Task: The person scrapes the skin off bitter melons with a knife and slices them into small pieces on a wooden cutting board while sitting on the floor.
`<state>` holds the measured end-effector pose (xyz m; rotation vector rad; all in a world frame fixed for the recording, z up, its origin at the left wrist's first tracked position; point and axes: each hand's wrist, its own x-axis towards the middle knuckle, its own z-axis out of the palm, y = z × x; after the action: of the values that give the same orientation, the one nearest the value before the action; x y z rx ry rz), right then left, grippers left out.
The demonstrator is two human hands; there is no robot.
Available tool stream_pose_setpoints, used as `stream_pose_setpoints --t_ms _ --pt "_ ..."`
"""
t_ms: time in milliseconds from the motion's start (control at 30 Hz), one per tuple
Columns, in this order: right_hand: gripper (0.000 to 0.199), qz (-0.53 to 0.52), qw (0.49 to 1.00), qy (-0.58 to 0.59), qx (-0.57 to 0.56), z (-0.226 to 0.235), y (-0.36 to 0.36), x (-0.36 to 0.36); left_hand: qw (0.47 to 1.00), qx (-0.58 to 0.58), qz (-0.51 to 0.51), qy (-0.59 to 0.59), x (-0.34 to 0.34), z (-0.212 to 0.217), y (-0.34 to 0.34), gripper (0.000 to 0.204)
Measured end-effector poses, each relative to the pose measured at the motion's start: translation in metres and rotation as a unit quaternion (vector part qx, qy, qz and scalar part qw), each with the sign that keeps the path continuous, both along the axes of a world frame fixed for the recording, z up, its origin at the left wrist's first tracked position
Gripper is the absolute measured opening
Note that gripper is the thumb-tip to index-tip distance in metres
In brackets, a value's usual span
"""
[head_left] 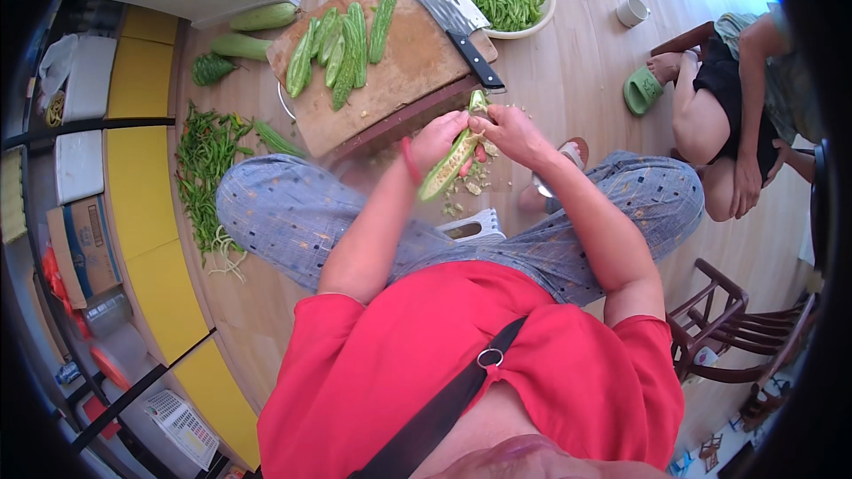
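My left hand (pixel 437 144), with a red band at its wrist, is closed round a halved bitter gourd (pixel 441 174). The cut face is up, and pale seeds and pith show along its hollow. My right hand (pixel 512 134) grips the same half near its far end, thumb against the cut side. Just beyond my hands lies a wooden cutting board (pixel 390 115) bearing several bitter gourd pieces (pixel 343 53). A cleaver (pixel 454 13) with a black handle rests on the board's right side, handle toward me. Scraps of pith (pixel 473 188) lie on the floor below my hands.
A bowl of sliced greens (pixel 499 0) stands beyond the cleaver. Green chillies (pixel 206 164) and whole gourds (pixel 264 17) lie at left. A white plastic stool (pixel 473 225) is between my legs. At right are a mug (pixel 632 11), a seated person (pixel 741 98) and a wooden chair (pixel 732 324).
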<state>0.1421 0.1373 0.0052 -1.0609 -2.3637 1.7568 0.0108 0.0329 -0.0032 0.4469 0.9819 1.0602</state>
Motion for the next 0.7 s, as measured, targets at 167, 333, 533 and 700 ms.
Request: stream_pose_setpoints --t_ms 167,333,533,700 --pt "0.025 -0.114 0.99 0.039 -0.078 -0.012 0.005 -0.003 0.994 -0.036 0.043 -0.091 0.008 0.012 -0.004 0.034" --pt "0.024 -0.112 0.99 0.03 0.078 -0.011 0.009 -0.005 0.99 -0.013 0.026 -0.139 0.007 0.01 -0.02 0.037" --pt "0.025 0.056 0.949 -0.108 0.292 0.01 0.0 -0.005 0.995 -0.013 0.096 -0.04 0.006 0.011 -0.021 0.038" --pt "0.021 0.146 0.926 -0.125 0.324 0.014 -0.008 -0.005 0.988 -0.035 0.114 0.101 0.012 0.009 -0.023 0.036"
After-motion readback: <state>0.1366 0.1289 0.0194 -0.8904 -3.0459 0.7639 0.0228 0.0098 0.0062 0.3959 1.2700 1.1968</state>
